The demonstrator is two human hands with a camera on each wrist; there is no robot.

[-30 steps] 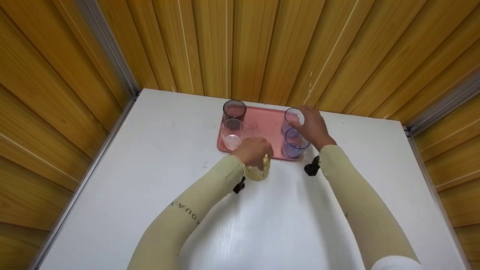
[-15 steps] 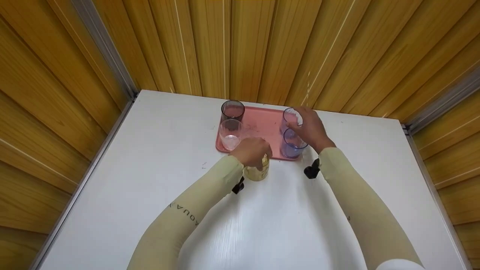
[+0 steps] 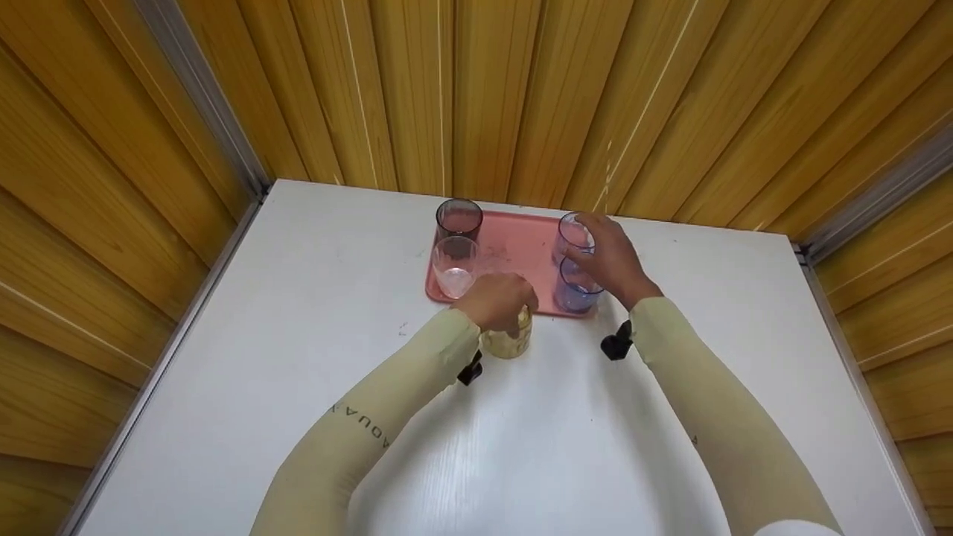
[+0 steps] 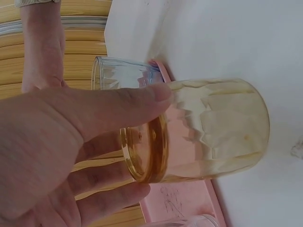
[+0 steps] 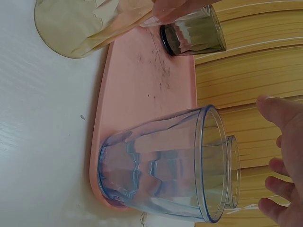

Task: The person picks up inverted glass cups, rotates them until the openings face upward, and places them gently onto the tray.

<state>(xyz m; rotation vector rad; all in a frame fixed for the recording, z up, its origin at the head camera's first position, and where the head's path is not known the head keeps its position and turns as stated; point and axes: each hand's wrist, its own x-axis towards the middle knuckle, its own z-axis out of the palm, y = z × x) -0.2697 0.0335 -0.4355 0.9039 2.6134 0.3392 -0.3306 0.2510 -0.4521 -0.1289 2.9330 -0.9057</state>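
In the head view my left hand (image 3: 497, 301) grips a yellow transparent tumbler (image 3: 508, 345) at the tray's near edge. The left wrist view has thumb and fingers around its thick amber end; the wider end points toward the table, so it appears upside down. My right hand (image 3: 612, 257) hovers over two tumblers on the tray's right side. Nearer is a blue tumbler (image 5: 151, 165), upright; behind it stands a paler tumbler (image 3: 572, 232). In the right wrist view the fingers are spread around air, apart from the blue tumbler's rim.
A pink tray (image 3: 514, 257) lies on the white table (image 3: 320, 298) near the back wall. On its left side stand a dark grey tumbler (image 3: 459, 217) and a clear tumbler (image 3: 451, 274). Wood-look panels (image 3: 484, 97) rise behind the table.
The head view has drifted a little. My right hand has shifted slightly nearer, covering more of the blue tumbler's rim. My left hand keeps its grip on the yellow tumbler.
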